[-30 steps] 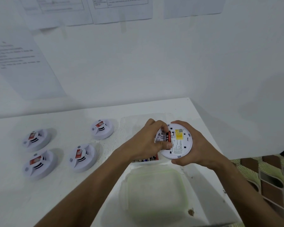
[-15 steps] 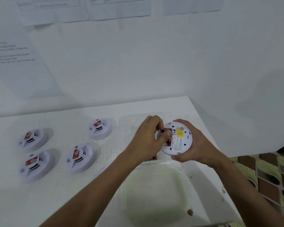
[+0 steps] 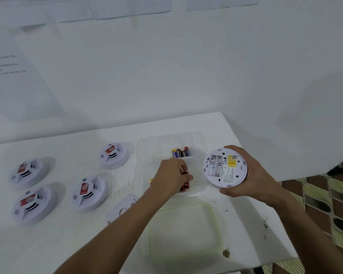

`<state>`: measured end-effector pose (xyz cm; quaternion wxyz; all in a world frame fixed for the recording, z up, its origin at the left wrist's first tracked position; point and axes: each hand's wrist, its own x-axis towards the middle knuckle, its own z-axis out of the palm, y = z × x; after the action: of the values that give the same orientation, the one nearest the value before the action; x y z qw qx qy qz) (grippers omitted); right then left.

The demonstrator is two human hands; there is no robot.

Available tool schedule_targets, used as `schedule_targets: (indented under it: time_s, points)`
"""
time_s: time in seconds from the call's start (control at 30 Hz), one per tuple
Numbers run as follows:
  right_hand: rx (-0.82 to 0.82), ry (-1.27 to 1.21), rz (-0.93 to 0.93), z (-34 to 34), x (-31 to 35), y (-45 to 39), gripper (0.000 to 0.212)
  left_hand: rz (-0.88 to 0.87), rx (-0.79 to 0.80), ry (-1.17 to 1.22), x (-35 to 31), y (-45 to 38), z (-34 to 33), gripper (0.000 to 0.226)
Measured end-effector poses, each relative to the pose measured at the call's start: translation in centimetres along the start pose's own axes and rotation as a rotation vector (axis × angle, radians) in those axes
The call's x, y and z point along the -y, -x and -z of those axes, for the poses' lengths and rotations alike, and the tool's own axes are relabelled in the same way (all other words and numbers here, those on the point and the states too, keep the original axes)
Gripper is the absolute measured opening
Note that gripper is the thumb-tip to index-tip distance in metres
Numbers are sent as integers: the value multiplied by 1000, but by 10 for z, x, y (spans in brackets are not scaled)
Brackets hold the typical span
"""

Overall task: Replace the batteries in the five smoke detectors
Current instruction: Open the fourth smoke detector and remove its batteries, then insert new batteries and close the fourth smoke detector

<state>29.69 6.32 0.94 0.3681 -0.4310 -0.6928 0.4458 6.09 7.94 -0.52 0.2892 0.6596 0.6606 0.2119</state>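
Four smoke detectors (image 3: 83,193) sit face-up at the table's (image 3: 57,244) nine o'clock side, well apart from its edges. Toward centre, the left hand (image 3: 171,177) pinches red batteries (image 3: 186,184) over the clear tray (image 3: 147,147), its grip narrow. At three o'clock, near the table's right edge, the right hand (image 3: 253,178) grips the fifth detector (image 3: 225,168), underside up, battery bay showing. A green-rimmed lid (image 3: 216,220) lies at six o'clock.

White table (image 3: 71,242) against white wall (image 3: 166,76) with taped papers (image 3: 131,5)
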Motion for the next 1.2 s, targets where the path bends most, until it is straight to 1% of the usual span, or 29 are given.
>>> schedule_targets:
  time_s: [0.17,0.3,0.4,0.5,0.57,0.63,0.8,0.87,0.93,1.07,1.13,1.2]
  points:
    - [-3,-14,-5,1,-1,0,92,7,47,-164,1,-5,-5,29]
    - [-2,-21,-3,2,-1,-1,91,14,33,-172,5,-5,-3,35]
    - [0,-24,-13,2,-1,-3,93,-37,-28,-123,2,-3,9,31]
    - [2,-24,-14,1,0,-5,93,-60,-150,-57,-4,-15,32,22]
    - [-2,-30,-16,1,0,-6,93,-39,-181,-88,-3,-33,45,24]
    - [-2,-28,-17,0,0,-7,93,-5,-128,-151,-1,-53,53,29]
    - [-1,-25,-19,-3,-2,-8,97,52,205,-315,-2,-85,50,47]
    - [-6,-26,-20,-3,-2,-8,97,80,283,-326,-1,-90,46,50]
    - [-12,-25,-20,-3,-2,-9,97,61,289,-347,3,-92,43,43]
    - [-5,-27,-19,-3,-1,-10,94,57,214,-305,13,-95,40,30]
    - [1,-36,-21,-5,0,-11,94,77,163,-218,17,-93,39,26]
    - [5,-42,-26,-7,3,-12,94,95,94,-70,18,-88,42,24]
